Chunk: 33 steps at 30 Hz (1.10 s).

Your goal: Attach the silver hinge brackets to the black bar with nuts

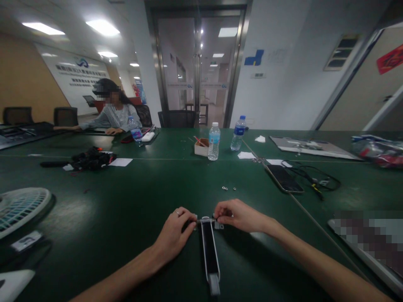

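A long, narrow device with a dark face and a pale frame (210,247) lies on the green table, its far end between my hands. My left hand (176,228) has thumb and fingers closed at the left side of that end, where a small metal bracket partly shows. On the other side, my right hand (236,214) pinches at the right edge, beside a second small metal plate (219,226). What exactly the right fingertips hold is hidden. Several small metal nuts or rings (224,188) lie just beyond the hands.
Two water bottles (214,142) and a small box (201,147) stand farther back. A phone (285,178) and cables (321,182) lie to the right. At left are a fan (23,205) and black gear (92,158). Another person (116,111) sits across the table.
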Available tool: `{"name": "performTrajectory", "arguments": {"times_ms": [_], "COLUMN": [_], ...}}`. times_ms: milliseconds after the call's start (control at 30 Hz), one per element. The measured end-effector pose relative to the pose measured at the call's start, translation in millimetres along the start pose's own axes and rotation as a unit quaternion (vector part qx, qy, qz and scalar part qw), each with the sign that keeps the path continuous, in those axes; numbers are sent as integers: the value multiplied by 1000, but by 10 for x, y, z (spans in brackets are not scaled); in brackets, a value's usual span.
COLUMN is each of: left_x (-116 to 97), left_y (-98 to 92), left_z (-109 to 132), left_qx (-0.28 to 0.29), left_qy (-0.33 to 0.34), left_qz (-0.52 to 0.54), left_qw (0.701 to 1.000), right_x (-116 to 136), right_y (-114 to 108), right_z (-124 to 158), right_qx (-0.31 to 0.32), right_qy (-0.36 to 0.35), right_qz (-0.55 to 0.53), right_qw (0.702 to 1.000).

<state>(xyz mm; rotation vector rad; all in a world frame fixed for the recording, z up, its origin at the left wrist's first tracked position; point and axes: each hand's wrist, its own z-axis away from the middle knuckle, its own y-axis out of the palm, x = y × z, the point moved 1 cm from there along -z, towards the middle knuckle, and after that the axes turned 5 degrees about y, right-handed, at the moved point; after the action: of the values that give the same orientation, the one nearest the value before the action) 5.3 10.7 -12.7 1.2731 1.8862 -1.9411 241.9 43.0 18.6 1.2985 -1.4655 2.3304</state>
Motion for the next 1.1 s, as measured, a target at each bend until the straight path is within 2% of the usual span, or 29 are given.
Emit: {"name": "performTrajectory", "arguments": {"times_ms": [200,400,500,633,867,900,967,1033,1100], "left_x": [-8,-42,-47,-58,-31,-28,-32,-44,-58], "left_y": [-9,-32,-37,-35,0,1,-1,-7,-11], "left_z": [-3,-4,-5,-16,-3,1,5,6,6], "left_qx": [6,6,7,18,45,45,46,44,40], "left_qy": [-10,-7,-9,-6,42,47,50,43,33], "left_qz": [0,1,4,-6,-32,-34,-32,-28,-19], "left_qw": [1000,1000,1000,1000,998,997,997,998,998], "right_x": [-1,64,90,83,-23,-54,-150,-286,-436], "right_y": [31,114,118,66,-127,-154,-194,-204,-180], "right_z": [9,42,48,53,71,50,-24,-128,-236], "right_qx": [-8,-46,-47,-29,9,-8,-92,-194,-241], "right_qy": [26,-25,-29,-20,10,14,27,46,60], "right_qz": [-29,68,72,81,86,94,135,196,246], "right_qw": [999,996,996,996,996,995,986,960,937]}}
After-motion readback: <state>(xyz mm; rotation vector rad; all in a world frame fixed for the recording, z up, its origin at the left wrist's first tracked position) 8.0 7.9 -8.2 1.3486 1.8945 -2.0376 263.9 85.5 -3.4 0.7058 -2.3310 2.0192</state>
